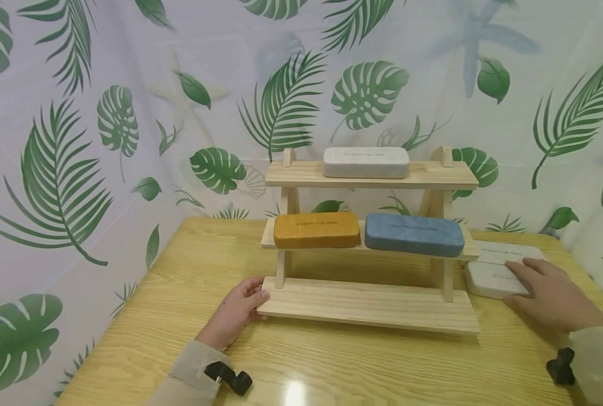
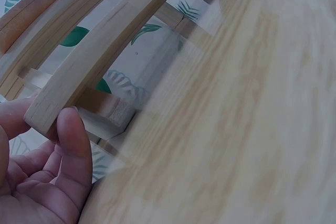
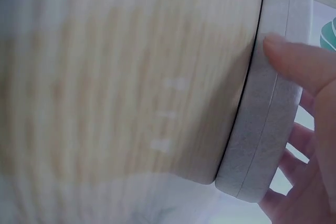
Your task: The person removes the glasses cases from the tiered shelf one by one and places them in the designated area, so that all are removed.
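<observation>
A three-tier wooden display stand carries hard glasses cases. At the left end of its bottom board, my left hand pinches the wood between thumb and fingers; the left wrist view shows that thumb against the board edge. To the right of the stand, two pale glasses cases lie one behind the other on the table. My right hand grips the nearer pale case, thumb at its front side and fingers over its top. The farther pale case lies just behind, near the fingertips.
A white glasses case sits on the top shelf. The middle shelf holds an orange case and a blue case. Under everything is a wood-grain table, backed by leaf-printed cloth.
</observation>
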`<state>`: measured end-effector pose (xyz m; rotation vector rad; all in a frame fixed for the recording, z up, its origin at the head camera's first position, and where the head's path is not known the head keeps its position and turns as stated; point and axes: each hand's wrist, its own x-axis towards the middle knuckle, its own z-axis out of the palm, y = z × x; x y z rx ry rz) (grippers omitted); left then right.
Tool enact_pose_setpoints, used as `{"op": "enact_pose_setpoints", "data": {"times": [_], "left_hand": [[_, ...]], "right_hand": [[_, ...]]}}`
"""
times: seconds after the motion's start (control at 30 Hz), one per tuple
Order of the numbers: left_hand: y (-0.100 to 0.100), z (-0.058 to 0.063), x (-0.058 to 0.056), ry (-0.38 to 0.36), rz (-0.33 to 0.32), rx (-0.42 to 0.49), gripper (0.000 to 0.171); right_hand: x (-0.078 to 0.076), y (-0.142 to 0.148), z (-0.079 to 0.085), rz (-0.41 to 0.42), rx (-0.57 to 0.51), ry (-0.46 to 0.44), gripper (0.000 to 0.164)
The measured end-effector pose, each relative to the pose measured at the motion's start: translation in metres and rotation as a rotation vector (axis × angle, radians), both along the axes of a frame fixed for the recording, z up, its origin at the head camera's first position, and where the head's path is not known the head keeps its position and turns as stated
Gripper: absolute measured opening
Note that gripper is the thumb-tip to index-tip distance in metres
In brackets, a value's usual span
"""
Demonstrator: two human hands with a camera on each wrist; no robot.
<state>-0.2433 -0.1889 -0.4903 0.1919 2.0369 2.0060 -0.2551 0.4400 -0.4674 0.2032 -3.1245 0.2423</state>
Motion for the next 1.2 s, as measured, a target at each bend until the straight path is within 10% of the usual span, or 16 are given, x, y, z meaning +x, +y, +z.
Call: {"op": "enact_pose_setpoints", "data": {"times": [1.2], "left_hand": [[0.001,-0.001,0.0,0.0,0.017,-0.019,0.057]], "right_hand": [[0.015,-0.047,0.039,0.091,-0.038,0.237,0.09]]}}
